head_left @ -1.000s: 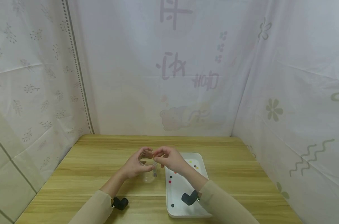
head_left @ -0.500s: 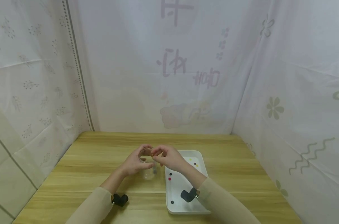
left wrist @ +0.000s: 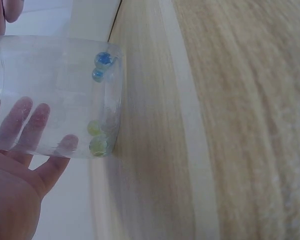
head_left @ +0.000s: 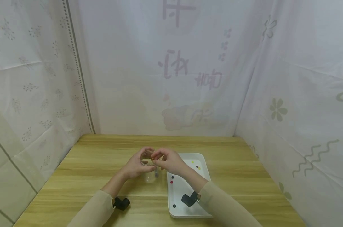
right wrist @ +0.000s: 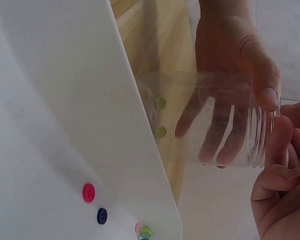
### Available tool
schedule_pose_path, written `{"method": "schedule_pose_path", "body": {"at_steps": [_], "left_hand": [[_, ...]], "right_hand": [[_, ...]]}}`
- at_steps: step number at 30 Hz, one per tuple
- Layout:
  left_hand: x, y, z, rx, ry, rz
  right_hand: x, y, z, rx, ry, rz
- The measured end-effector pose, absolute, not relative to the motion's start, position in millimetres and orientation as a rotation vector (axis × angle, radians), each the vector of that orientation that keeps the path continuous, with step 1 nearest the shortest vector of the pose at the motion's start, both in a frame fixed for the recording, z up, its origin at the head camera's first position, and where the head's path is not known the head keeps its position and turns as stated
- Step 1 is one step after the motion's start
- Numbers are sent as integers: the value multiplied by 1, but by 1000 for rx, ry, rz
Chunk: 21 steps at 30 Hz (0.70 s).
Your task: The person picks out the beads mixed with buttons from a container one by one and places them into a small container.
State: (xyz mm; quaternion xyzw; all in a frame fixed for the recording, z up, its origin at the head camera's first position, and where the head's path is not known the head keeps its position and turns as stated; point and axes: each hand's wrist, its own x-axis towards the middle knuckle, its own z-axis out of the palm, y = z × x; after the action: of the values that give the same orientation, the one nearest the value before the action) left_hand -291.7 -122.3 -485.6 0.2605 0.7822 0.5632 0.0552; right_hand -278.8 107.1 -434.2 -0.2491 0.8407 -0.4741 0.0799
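My left hand grips a clear plastic jar from its left side, fingers and thumb spread round it near the mouth. Inside, at the bottom, lie a blue glass marble and a green glass marble, among several. Over the jar's open mouth my right hand pinches a small orange-brown thing between thumb and forefinger. Its kind is too small to tell in the head view, and the fingers hide it in the right wrist view.
Right of the jar lies a white tray, partly under my right forearm. It bears a red button, a dark blue button and a greenish marble. Fabric curtains enclose the wooden table.
My right hand has shifted slightly left, bringing its pinched fingers further over the jar's mouth. The left hand and jar stay nearly in place.
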Motion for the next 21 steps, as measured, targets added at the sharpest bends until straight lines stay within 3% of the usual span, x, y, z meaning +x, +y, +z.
{"method": "schedule_pose_path", "body": {"at_steps": [21], "left_hand": [[-292,-121,-485,747,2346,1741]], "right_hand": [[-288,134,-437,-590,2544,-1546]]}}
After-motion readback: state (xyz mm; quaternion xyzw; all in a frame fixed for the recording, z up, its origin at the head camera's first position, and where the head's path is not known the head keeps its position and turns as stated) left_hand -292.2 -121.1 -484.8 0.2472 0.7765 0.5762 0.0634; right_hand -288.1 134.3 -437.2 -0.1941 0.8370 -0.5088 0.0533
